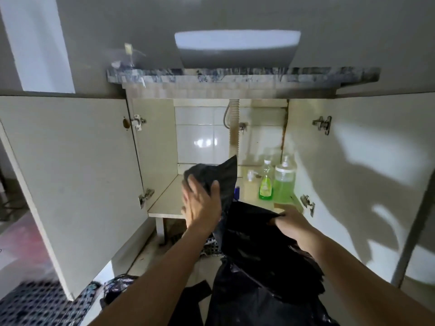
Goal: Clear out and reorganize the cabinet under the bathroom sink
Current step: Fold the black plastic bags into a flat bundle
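The under-sink cabinet [164, 198] stands with both doors swung wide. My left hand [201, 203] grips a crumpled black plastic bag [219, 175] and holds it up at the shelf's front edge. My right hand [292, 221] pinches the rim of a larger black bag [266, 250] that hangs down in front of the cabinet. On the shelf's right side stand a small green-liquid bottle [266, 184], a larger clear pump bottle of green liquid [284, 182] and a pale pump bottle [250, 182]. A small blue object [237, 191] peeks out behind the bag.
The left door [70, 175] and right door [364, 175] flank the opening. A corrugated drain pipe [234, 128] runs down the tiled back wall. The white basin [237, 48] sits on a marbled countertop [211, 75]. More black bags [117, 288] and a checkered mat [35, 304] lie on the floor.
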The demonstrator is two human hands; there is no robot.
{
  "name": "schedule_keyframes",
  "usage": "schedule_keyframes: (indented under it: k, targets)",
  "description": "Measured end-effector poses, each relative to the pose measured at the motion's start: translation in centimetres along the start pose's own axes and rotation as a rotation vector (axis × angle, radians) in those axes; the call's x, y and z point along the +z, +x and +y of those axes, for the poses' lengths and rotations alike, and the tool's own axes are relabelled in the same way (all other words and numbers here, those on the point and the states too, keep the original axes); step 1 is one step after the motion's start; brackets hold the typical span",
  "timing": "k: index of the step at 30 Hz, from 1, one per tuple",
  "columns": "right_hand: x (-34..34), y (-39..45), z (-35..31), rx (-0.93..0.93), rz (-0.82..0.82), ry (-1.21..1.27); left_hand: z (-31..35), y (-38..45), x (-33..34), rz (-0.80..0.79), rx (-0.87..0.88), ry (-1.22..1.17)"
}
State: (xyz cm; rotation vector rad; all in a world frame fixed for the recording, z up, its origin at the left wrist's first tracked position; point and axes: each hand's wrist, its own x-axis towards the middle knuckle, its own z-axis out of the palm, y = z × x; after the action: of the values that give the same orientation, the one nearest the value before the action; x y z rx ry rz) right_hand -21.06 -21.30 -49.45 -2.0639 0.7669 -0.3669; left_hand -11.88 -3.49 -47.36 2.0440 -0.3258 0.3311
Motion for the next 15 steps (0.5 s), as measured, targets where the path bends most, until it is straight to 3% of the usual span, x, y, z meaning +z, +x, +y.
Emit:
schedule_keyframes:
  k: [2,4,7,9,12,15]
  targets:
    - [0.3,0.4,0.3,0.046,0.020,0.058,1.5,-2.2,-0.4,-0.002,0.361,0.140]
    - [0.4,0.8,0.3,0.085,0.037,0.104,2.2,-3.9,-0.2,-0.224,0.571,0.294]
    - [0.6,1.4,0.4,0.067,0.048,0.148,1.6,-6.1,1.0,-0.710,0.501,0.641]
    - [0.5,1.3,0.5,0.046,0.040,0.138,0.0,-6.7,1.7,-0.913,0.419,0.808]
    - [0.3,1.4,1.2,0.029,0.047,0.119,-3.3,-7.1,2.8,-0.943,0.520,0.976]
    - [0.0,1.6,1.7,-0.035,0.037,0.126,-5.1,-7.8,3.8,-0.832,0.683,1.076]
